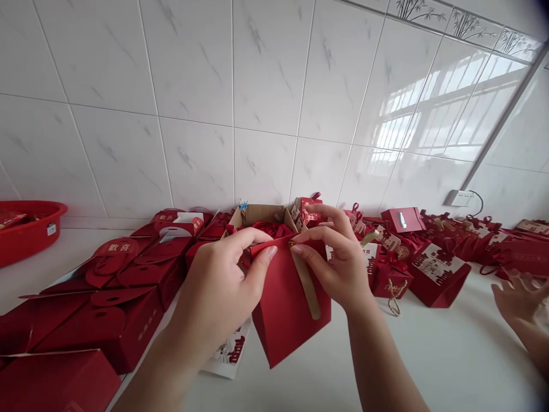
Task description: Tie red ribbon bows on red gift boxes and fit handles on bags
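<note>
A red paper gift box (278, 309) with a folded, wedge-like top is held up in front of me, its plain side towards me. My left hand (221, 280) is closed on its upper left edge, thumb on the near face. At the top edge, my right hand (338, 257) pinches the upper end of a narrow gold strap (307, 289), which hangs down the near face. The fingers partly cover the box's top. Below and behind the box, a white card with red print (235, 349) lies on the table, partly hidden.
Rows of red boxes (137, 320) stand at left, near a red basin (30, 229). An open cardboard box (261, 213) holds red pieces by the tiled wall. Several finished-looking red boxes (437, 272) crowd the right back. Another person's hand (521, 300) reaches in at far right.
</note>
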A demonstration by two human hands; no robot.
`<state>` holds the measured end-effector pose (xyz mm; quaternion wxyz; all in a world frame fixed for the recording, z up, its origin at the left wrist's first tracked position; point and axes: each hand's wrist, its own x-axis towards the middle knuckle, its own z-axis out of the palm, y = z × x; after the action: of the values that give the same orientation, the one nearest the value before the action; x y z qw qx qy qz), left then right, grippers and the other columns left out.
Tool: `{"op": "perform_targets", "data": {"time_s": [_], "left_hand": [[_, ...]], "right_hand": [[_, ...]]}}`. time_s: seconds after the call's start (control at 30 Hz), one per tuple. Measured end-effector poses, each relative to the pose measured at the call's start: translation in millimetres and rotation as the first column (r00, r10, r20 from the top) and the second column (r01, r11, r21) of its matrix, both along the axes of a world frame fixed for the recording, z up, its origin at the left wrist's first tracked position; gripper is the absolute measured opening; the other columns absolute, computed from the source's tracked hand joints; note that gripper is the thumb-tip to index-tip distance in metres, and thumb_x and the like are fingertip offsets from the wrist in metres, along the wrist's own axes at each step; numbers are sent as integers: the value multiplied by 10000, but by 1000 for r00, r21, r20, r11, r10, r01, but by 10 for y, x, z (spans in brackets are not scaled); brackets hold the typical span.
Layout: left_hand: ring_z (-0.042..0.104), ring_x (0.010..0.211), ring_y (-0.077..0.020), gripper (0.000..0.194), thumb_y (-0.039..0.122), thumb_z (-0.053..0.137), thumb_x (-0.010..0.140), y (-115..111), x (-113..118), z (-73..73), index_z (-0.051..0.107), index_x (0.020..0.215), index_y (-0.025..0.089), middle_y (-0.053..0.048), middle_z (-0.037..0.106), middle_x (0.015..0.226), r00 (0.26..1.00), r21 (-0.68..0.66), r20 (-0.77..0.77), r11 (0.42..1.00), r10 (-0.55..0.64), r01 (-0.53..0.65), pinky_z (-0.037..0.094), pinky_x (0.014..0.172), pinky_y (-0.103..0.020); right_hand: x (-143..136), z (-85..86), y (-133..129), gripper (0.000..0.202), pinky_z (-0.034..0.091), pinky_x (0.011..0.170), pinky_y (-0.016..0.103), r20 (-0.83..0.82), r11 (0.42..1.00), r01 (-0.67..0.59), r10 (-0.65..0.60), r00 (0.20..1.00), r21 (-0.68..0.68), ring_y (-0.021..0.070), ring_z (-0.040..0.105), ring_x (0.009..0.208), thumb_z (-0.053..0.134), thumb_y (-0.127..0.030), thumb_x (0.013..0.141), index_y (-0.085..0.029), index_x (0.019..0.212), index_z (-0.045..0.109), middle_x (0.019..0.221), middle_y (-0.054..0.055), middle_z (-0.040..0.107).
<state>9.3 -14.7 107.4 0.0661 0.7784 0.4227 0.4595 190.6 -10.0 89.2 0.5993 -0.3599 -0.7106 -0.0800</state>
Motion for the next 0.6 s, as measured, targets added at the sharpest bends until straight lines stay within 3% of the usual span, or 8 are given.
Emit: {"op": "perform_targets", "data": {"time_s": [0.13,0.27,0.37,0.43,0.53,0.6], "left_hand": [[476,413,-82,197,384,557,862,56,-68,13,662,942,239,22,717,781,999,21,29,999,28,-29,376,402,-208],[574,533,-114,185,377,553,860,77,-150,51,669,901,239,19,724,841,998,14,52,999,35,-36,409,452,-213],[576,550,-120,183,381,556,858,70,-185,74,668,891,241,26,713,803,996,13,73,999,49,-51,406,459,-221],[615,640,-136,163,362,568,853,57,-178,83,667,885,237,25,712,813,994,34,100,998,43,-47,433,507,-220],[636,724,-146,129,312,574,851,28,-132,80,663,869,221,21,710,817,988,80,150,996,39,-51,452,561,-218],[635,726,-143,122,294,570,855,8,-93,69,660,854,211,22,703,798,983,108,182,993,34,-54,457,581,-218]], "right_hand": [[45,15,-19,60,446,952,462,23,998,-65,66,998,-15,238,542,1104,663,-191,824,-249,820,678,1166,48,571],[159,35,-53,29,410,1010,462,-133,960,-251,234,963,-122,253,495,1219,667,-238,826,-259,806,670,1230,45,558],[235,23,-35,74,333,1089,483,-266,904,-380,324,908,-196,268,379,1347,687,-297,809,-252,758,656,1359,28,512],[254,0,7,123,353,1076,482,-313,847,-464,381,870,-259,276,362,1363,705,-342,788,-244,738,648,1383,29,503],[225,-40,68,177,463,953,446,-367,745,-579,464,806,-330,283,493,1241,724,-381,762,-231,716,642,1280,58,571],[182,-57,80,174,499,872,412,-356,712,-599,488,797,-366,260,582,1089,724,-381,762,-227,723,654,1125,64,629]]}}
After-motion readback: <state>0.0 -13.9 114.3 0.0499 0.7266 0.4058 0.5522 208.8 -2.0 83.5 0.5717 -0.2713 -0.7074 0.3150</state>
